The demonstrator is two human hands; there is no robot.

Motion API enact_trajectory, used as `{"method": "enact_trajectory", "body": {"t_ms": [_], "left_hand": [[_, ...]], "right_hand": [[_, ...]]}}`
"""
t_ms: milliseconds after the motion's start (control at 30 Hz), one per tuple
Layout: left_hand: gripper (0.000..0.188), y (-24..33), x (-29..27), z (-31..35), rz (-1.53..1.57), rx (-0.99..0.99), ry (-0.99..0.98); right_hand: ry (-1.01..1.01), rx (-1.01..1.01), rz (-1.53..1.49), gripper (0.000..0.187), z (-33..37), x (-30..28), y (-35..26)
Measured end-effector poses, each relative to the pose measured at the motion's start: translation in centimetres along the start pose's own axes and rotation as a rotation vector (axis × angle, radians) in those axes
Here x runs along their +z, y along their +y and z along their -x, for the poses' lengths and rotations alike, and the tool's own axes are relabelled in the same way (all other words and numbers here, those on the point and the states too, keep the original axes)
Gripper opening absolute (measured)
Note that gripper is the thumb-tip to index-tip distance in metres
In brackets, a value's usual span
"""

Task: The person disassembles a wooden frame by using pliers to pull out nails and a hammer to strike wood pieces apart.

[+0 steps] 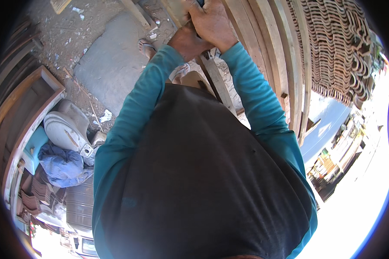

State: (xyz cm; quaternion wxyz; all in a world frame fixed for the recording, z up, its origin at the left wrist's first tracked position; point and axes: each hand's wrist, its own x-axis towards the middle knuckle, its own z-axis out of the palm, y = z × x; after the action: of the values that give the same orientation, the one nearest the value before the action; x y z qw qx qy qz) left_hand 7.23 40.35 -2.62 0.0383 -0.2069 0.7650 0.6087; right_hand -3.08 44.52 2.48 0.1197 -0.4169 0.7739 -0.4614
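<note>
My right hand (pixel 214 26) and my left hand (pixel 188 42) are close together at the top of the view, touching, the right one beyond the left. The fingers of both are curled, and what they grip is hidden behind them and by the frame's edge. A small dark piece shows at the top edge by the right hand, too little to name. Directly under the hands runs a wooden beam (pixel 216 80), slanting down toward my body. Blue-green sleeves cover both forearms.
Several long wooden planks (pixel 270 39) stand to the right, with stacked clay roof tiles (pixel 333 47) beyond. At left are a wooden frame (pixel 19 144), a toilet bowl (pixel 67 129) and a blue cloth bundle (pixel 60 164). A grey slab (pixel 110 60) lies on the dirt floor near my sandalled feet.
</note>
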Motion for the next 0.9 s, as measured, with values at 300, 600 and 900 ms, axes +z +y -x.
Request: {"method": "enact_trajectory", "body": {"t_ms": [300, 600, 900], "left_hand": [[0.038, 5.9, 8.6, 3.5, 0.230, 0.269, -0.023], [0.037, 7.0, 15.0, 7.2, -0.024, 0.226, -0.388], [0.034, 6.3, 17.0, 9.5, -0.182, 0.305, -0.272]], "right_hand": [[0.079, 0.339, -0.433, 0.027, 10.1, -14.5, -2.4], [0.263, 0.397, -0.675, 0.049, 24.7, -20.0, -2.4], [0.336, 0.351, -0.612, 0.052, 28.8, -18.0, -2.6]]}}
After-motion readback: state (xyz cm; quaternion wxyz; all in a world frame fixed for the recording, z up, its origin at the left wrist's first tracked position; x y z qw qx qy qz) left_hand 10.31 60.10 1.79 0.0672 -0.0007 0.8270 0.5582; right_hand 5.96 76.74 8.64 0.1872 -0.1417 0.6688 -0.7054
